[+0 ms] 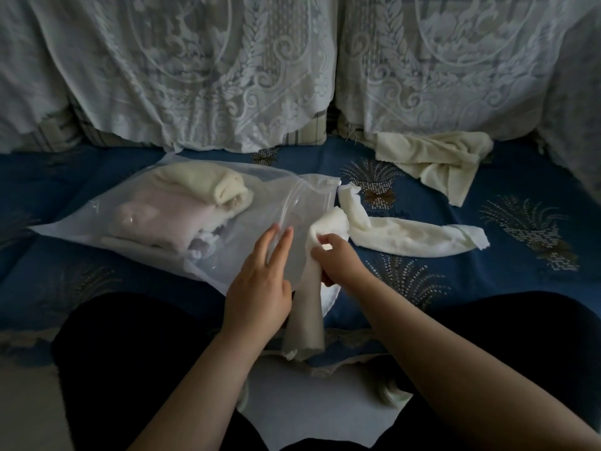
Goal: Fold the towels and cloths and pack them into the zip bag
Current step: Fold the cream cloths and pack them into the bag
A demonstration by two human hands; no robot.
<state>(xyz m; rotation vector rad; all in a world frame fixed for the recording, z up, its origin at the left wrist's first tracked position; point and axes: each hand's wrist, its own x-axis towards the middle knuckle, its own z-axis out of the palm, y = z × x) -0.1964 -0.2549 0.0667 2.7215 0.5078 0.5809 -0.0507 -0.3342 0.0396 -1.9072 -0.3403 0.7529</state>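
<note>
A clear zip bag lies on the blue sofa seat, its mouth turned toward me. Inside it are a folded cream towel and a pink cloth. My left hand rests with straight fingers on the bag near its mouth. My right hand grips a long white cloth that runs from the seat on the right, through my fingers, and hangs down past the seat edge. A crumpled cream cloth lies at the back right.
The blue patterned seat cover spreads out on both sides. Lace-covered back cushions rise behind. My dark-clothed knees frame the bottom, with pale floor between them.
</note>
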